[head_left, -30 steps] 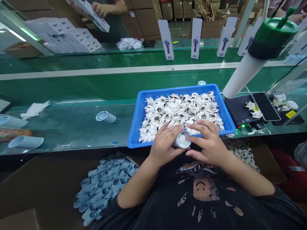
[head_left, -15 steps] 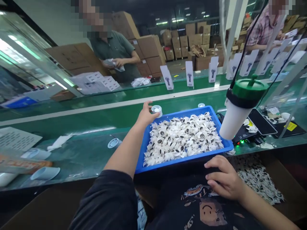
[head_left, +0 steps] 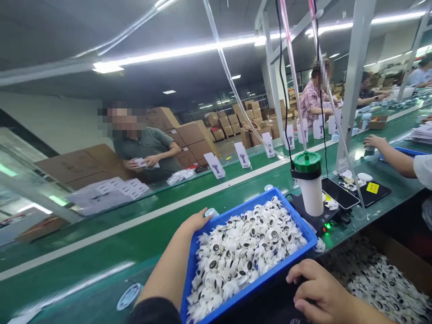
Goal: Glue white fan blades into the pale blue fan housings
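My left hand reaches past the far left corner of the blue tray and holds a small white cylinder housing just above the green conveyor belt. The tray is heaped with several white fan impellers. My right hand rests near my body below the tray's front edge, fingers curled, with nothing visible in it.
A white cylinder with a green cap hangs right of the tray above a black pad. A cardboard box of impellers sits at lower right. Another housing lies on the bench at left. Other people work across and along the belt.
My head has tilted up, showing more of the hall. My left hand carried the housing from my lap out past the tray to the belt. My right hand dropped to my lap.
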Demonstrator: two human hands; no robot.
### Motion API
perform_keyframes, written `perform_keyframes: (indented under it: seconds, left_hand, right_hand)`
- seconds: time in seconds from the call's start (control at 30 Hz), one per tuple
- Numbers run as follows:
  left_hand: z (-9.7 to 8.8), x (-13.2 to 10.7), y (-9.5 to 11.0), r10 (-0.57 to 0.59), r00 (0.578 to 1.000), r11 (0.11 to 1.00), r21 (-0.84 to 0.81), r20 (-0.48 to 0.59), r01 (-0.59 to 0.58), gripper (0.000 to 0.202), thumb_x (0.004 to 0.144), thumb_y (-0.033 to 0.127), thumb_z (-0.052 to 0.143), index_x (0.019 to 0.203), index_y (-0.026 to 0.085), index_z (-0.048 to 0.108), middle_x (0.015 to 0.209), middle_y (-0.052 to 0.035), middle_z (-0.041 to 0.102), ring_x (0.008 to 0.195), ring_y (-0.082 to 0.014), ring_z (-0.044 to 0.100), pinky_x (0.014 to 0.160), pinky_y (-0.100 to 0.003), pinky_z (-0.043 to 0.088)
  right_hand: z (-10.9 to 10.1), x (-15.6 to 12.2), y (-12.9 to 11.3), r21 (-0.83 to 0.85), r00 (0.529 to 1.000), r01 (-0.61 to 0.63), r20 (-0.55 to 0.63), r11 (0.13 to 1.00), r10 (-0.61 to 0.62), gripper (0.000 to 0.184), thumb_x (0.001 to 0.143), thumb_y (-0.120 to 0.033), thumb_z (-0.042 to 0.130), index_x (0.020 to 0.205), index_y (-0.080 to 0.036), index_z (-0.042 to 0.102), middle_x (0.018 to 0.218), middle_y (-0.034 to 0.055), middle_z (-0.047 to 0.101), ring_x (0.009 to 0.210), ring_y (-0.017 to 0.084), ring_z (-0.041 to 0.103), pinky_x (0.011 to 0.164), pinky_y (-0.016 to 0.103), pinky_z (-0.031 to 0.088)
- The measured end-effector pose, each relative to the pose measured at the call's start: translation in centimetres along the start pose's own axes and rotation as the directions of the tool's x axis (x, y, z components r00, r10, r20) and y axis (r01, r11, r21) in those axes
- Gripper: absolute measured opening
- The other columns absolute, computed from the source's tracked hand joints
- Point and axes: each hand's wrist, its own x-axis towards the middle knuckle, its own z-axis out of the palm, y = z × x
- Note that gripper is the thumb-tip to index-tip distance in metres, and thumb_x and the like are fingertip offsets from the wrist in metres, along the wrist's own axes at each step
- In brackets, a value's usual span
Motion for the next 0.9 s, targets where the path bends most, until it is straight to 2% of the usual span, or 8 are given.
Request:
perform_keyframes:
  seconds: [0.13,0.23,0.4,0.5,0.57,0.73,0.83,0.9]
  left_hand:
    - [-1.6,-4.7,-3.8,-0.002,0.999,0.999,-0.037,0.037,0.004,0.069,0.092,0.05,0.047,0.153,0.021,0.032,0.136,-0.013,0.063,0.117,-0.0287,0.065,0.097,-0.038,0.052]
    - [-2.0,-8.9,-8.6,-0.116,0.992,0.991,-0.073,-0.05,0.113,0.072,0.09,0.057,0.036,0.15,0.018,0.038,0.135,-0.0162,0.062,0.118,-0.0346,0.064,0.097,-0.046,0.051]
    - [2.8,-13.4,-14.2,-0.458,0.868,0.889,-0.093,-0.191,0.449,0.077,0.081,0.057,0.041,0.141,0.01,0.049,0.147,-0.027,0.047,0.136,-0.0477,0.044,0.103,-0.067,0.04]
    - [6.3,-14.7,-14.8,-0.501,0.85,0.865,-0.133,-0.163,0.484,0.072,0.077,0.049,0.044,0.137,0.01,0.053,0.145,-0.0293,0.049,0.133,-0.0477,0.048,0.1,-0.068,0.041]
    - [7.0,-15.2,-14.8,-0.474,0.866,0.878,-0.162,-0.161,0.451,0.065,0.076,0.044,0.043,0.131,0.012,0.056,0.14,-0.0273,0.054,0.131,-0.0462,0.051,0.102,-0.067,0.04]
    - [4.4,-16.2,-14.1,-0.482,0.855,0.856,-0.314,-0.193,0.412,0.051,0.072,0.059,0.053,0.113,0.028,0.056,0.111,-0.0109,0.066,0.123,-0.051,0.054,0.099,-0.069,0.041]
    - [2.7,-16.8,-12.1,-0.543,0.782,0.671,-0.718,-0.305,0.186,0.056,0.06,0.063,0.071,0.1,0.028,0.053,0.095,-0.0053,0.061,0.123,-0.0502,0.05,0.104,-0.07,0.035]
    - [2.3,-17.4,-10.1,-0.531,0.784,0.528,-0.849,-0.322,0.008,0.062,0.057,0.069,0.073,0.098,0.029,0.051,0.091,-0.0029,0.058,0.113,-0.0428,0.056,0.099,-0.065,0.041]
  right_hand:
    - [0.8,0.6,0.7,0.028,0.999,0.031,0.038,0.999,-0.032,0.019,0.093,-0.028,0.053,0.081,-0.021,0.066,0.101,0.0055,0.069,0.092,0.016,0.066,0.081,0.03,0.051]
    - [1.4,1.3,0.9,0.049,0.997,0.061,0.037,0.997,-0.063,0.016,0.092,-0.025,0.053,0.081,-0.021,0.064,0.099,0.0051,0.069,0.092,0.015,0.066,0.082,0.03,0.051]
    - [2.5,2.6,0.3,0.144,0.991,0.128,0.024,0.981,-0.133,0.017,0.093,-0.026,0.054,0.081,-0.02,0.064,0.098,0.0038,0.069,0.09,0.014,0.065,0.08,0.03,0.05]
    - [2.2,3.1,0.0,0.139,0.979,0.198,0.014,0.97,-0.202,0.018,0.095,-0.028,0.052,0.083,-0.021,0.064,0.098,0.0043,0.069,0.088,0.014,0.065,0.079,0.03,0.049]
    - [1.0,3.5,-0.1,0.063,0.967,0.253,-0.027,0.965,-0.252,0.017,0.097,-0.03,0.051,0.092,-0.021,0.064,0.1,0.0058,0.068,0.09,0.016,0.064,0.079,0.031,0.05]
    - [-3.8,5.5,0.9,-0.228,0.908,0.217,-0.31,0.949,-0.282,0.026,0.096,-0.032,0.051,0.12,-0.023,0.059,0.117,0.0108,0.057,0.109,0.022,0.059,0.093,0.039,0.051]
    - [-6.3,7.4,3.0,-0.218,0.823,0.051,-0.544,0.975,-0.165,0.04,0.093,-0.045,0.055,0.13,-0.027,0.056,0.131,0.0127,0.048,0.124,0.029,0.05,0.103,0.048,0.046]
    - [-7.6,8.8,4.8,-0.088,0.797,-0.002,-0.602,0.996,-0.051,0.057,0.091,-0.057,0.054,0.14,-0.029,0.047,0.142,0.0144,0.041,0.129,0.032,0.047,0.103,0.051,0.045]
